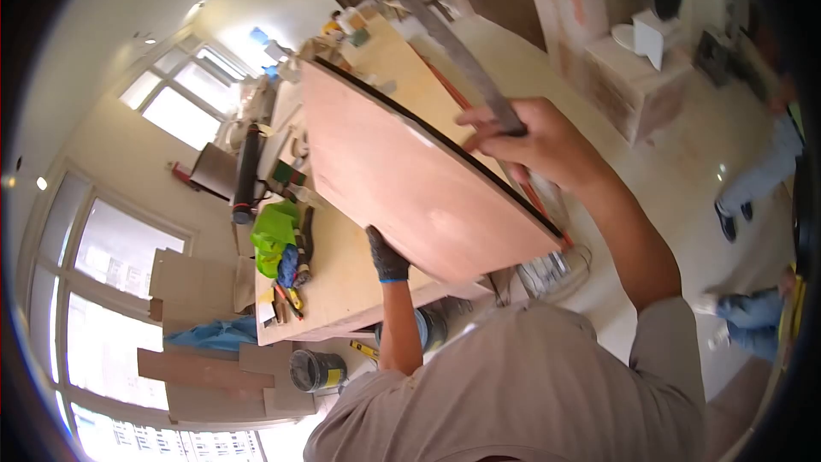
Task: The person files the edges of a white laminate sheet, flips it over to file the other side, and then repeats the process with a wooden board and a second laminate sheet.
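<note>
Right hand grasping a long grey bar; gloved left hand at the lower edge of a smooth, pale-pink, dark-edged panel, grip unclear; panel tilted over a pale worktable; bucket with yellow label, unreadable.

We saw a grey-brown shirt with short sleeves, loosely creased across the body. On the left hand we noted a nearly black glove, edged in blue at the wrist; the right hand was bare.
</note>
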Motion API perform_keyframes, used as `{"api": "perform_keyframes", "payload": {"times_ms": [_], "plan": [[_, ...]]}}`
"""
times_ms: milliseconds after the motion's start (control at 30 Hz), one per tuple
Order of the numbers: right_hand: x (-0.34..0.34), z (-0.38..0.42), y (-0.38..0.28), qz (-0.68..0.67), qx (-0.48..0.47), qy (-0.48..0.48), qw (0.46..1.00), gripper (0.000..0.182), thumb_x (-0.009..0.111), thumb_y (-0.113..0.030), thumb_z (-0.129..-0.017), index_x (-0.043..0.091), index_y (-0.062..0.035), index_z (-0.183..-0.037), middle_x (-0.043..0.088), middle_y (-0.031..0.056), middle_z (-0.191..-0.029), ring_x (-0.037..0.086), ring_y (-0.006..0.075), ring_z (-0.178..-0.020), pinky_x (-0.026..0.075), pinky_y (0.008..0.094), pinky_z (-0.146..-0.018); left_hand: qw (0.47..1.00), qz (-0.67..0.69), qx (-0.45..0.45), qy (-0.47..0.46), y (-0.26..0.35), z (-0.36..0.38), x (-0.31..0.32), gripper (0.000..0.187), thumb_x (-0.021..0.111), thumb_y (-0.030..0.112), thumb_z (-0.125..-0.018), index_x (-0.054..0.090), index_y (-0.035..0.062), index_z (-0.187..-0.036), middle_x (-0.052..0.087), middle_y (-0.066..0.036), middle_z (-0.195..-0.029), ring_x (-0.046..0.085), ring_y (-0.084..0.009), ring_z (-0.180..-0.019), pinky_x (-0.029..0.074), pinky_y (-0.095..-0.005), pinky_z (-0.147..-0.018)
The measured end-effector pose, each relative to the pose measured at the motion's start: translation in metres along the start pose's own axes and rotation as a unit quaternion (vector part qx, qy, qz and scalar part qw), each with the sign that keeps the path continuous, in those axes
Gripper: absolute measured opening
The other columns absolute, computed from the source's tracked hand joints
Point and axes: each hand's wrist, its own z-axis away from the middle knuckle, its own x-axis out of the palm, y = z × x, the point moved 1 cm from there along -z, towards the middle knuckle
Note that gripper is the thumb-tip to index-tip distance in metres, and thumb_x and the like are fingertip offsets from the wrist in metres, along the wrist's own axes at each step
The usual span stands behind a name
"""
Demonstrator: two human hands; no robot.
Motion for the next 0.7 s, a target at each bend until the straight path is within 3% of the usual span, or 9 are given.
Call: {"api": "perform_keyframes", "payload": {"times_ms": [100, 167, 300, 400, 500, 533, 567, 700], "plan": [[0.002, -0.007, 0.008, -0.013, -0.013, -0.016, 1.0, 0.033, 0.061, -0.001, -0.091, 0.061, 0.0064, -0.124, 0.074, 0.0119, -0.097, 0.052, 0.0067, -0.05, 0.043, 0.0224, -0.045, 0.999, 0.016, -0.033, -0.015, -0.007, 0.001, -0.001, 0.079, 0.048, 0.064, -0.096, 0.033, 0.0112, -0.152, 0.043, -0.013, -0.151, 0.044, -0.034, -0.135, 0.04, -0.0505, -0.112], [0.002, -0.009, 0.007, 0.003, -0.03, -0.021, 0.999, 0.035, 0.062, 0.0, -0.09, 0.06, 0.008, -0.125, 0.073, 0.0162, -0.102, 0.052, 0.0081, -0.052, 0.043, 0.0232, -0.047, 0.999, 0.022, -0.045, 0.007, -0.01, 0.003, -0.005, 0.078, 0.045, 0.065, -0.097, 0.034, 0.0109, -0.151, 0.044, -0.013, -0.15, 0.045, -0.0333, -0.134, 0.04, -0.0503, -0.112], [0.002, -0.008, 0.01, -0.008, -0.017, -0.006, 1.0, 0.034, 0.062, -0.001, -0.09, 0.061, 0.0083, -0.123, 0.073, 0.0169, -0.102, 0.052, 0.0084, -0.051, 0.044, 0.0233, -0.047, 0.998, -0.021, -0.044, 0.041, -0.008, 0.013, 0.016, 0.079, 0.041, 0.068, -0.097, 0.036, 0.0098, -0.15, 0.046, -0.013, -0.148, 0.046, -0.0326, -0.134, 0.04, -0.05, -0.112], [0.002, -0.016, 0.02, 0.019, 0.01, -0.01, 1.0, 0.035, 0.064, -0.002, -0.09, 0.061, 0.0067, -0.124, 0.073, 0.0146, -0.1, 0.052, 0.0071, -0.051, 0.044, 0.0228, -0.046, 0.997, 0.008, -0.07, 0.004, -0.018, 0.008, -0.013, 0.078, 0.044, 0.066, -0.096, 0.035, 0.0099, -0.15, 0.047, -0.012, -0.147, 0.047, -0.0321, -0.133, 0.04, -0.0493, -0.111], [0.004, -0.013, 0.018, 0.0, 0.038, -0.023, 0.999, 0.04, 0.07, -0.005, -0.088, 0.061, 0.0058, -0.125, 0.072, 0.0108, -0.093, 0.053, 0.0062, -0.052, 0.043, 0.0214, -0.044, 0.999, 0.018, -0.029, -0.016, -0.016, 0.009, -0.008, 0.086, 0.057, 0.066, -0.09, 0.032, 0.0109, -0.152, 0.048, -0.014, -0.145, 0.049, -0.0339, -0.13, 0.045, -0.0527, -0.107], [0.004, -0.011, 0.019, 0.004, 0.051, -0.024, 0.998, 0.043, 0.073, -0.005, -0.086, 0.061, 0.0062, -0.126, 0.072, 0.0099, -0.091, 0.054, 0.0061, -0.052, 0.043, 0.021, -0.044, 0.999, 0.038, -0.033, 0.007, -0.016, 0.011, -0.009, 0.089, 0.063, 0.065, -0.087, 0.035, 0.0102, -0.151, 0.045, -0.013, -0.15, 0.045, -0.0344, -0.135, 0.04, -0.0521, -0.111], [0.008, -0.008, 0.018, -0.015, 0.058, 0.004, 0.998, 0.039, 0.076, -0.004, -0.084, 0.064, 0.0056, -0.12, 0.072, 0.0111, -0.084, 0.054, 0.0063, -0.053, 0.043, 0.022, -0.045, 0.996, 0.065, -0.056, 0.022, -0.014, 0.015, -0.006, 0.088, 0.063, 0.065, -0.087, 0.035, 0.0108, -0.151, 0.046, -0.013, -0.149, 0.045, -0.0357, -0.134, 0.039, -0.0531, -0.111], [0.016, -0.002, 0.012, 0.0, 0.096, -0.025, 0.995, 0.042, 0.076, -0.003, -0.085, 0.062, 0.0054, -0.123, 0.072, 0.0093, -0.083, 0.056, 0.0055, -0.055, 0.044, 0.021, -0.047, 0.993, 0.097, -0.069, 0.008, -0.022, 0.012, -0.026, 0.082, 0.056, 0.064, -0.092, 0.038, 0.0112, -0.151, 0.047, -0.015, -0.149, 0.046, -0.0376, -0.134, 0.037, -0.0546, -0.112]]}}
